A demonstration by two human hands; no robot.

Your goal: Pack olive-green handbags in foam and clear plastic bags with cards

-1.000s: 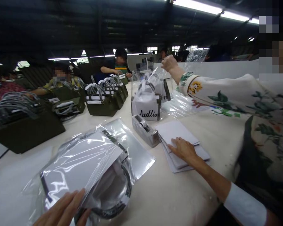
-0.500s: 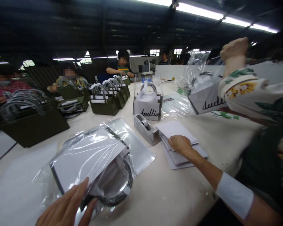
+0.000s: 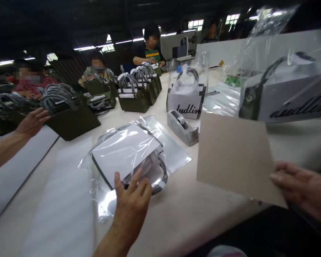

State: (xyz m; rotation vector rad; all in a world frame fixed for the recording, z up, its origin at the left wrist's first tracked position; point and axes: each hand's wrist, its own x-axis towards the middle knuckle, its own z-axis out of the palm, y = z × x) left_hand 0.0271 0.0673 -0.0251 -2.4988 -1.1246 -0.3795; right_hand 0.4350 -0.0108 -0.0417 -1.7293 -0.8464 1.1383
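A handbag in a clear plastic sleeve (image 3: 123, 150) lies on its side on the table, a white card over its face and its wrapped handle (image 3: 164, 175) pointing toward me. My left hand (image 3: 133, 203) rests at the sleeve's near end with its fingers spread. Over on the right, my right hand (image 3: 302, 185) pinches the edge of a grey-brown cardboard sheet (image 3: 235, 157), held up above the table. That sheet hides the spot where the stack of cards lay. A grey tape dispenser (image 3: 183, 128) sits between the lying bag and the sheet.
Behind the dispenser stands a bagged handbag with lettering (image 3: 186, 101); another bagged handbag (image 3: 294, 92) is at right. Several dark green handbags (image 3: 135, 98) line the back left. A co-worker's hand (image 3: 32, 123) reaches in from the left near a green handbag (image 3: 72, 119).
My right hand has lifted a cardboard sheet off the stack and moved right. My view has shifted. The sleeved arm at right is gone; another person's hand has come in at left.
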